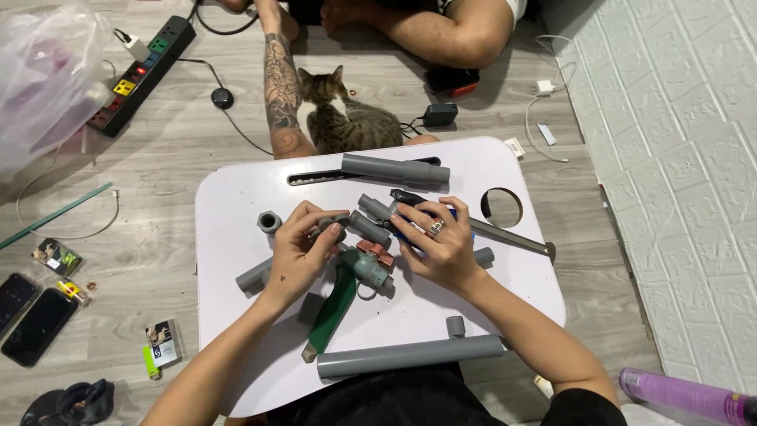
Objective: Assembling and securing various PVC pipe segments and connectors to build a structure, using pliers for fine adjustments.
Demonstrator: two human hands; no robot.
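On a small white lap table (pixel 236 197), my left hand (pixel 303 244) pinches a small grey pipe fitting (pixel 330 226) between its fingertips. My right hand (pixel 438 241), wearing a ring, rests on a pile of grey pipe pieces (pixel 372 221) and a blue-handled tool (pixel 418 197), fingers curled around them. Between my hands lies a grey valve with a red handle (pixel 374 260). A green-handled saw (pixel 333 312) lies just below it.
Long grey pipes lie at the table's near edge (pixel 410 355) and far edge (pixel 394 170). A grey coupling (pixel 269 222) sits left. Beyond the table sit a cat (pixel 347 118) and another person with a tattooed arm (pixel 280 87). A power strip (pixel 142 75) and phones (pixel 27 315) lie on the floor.
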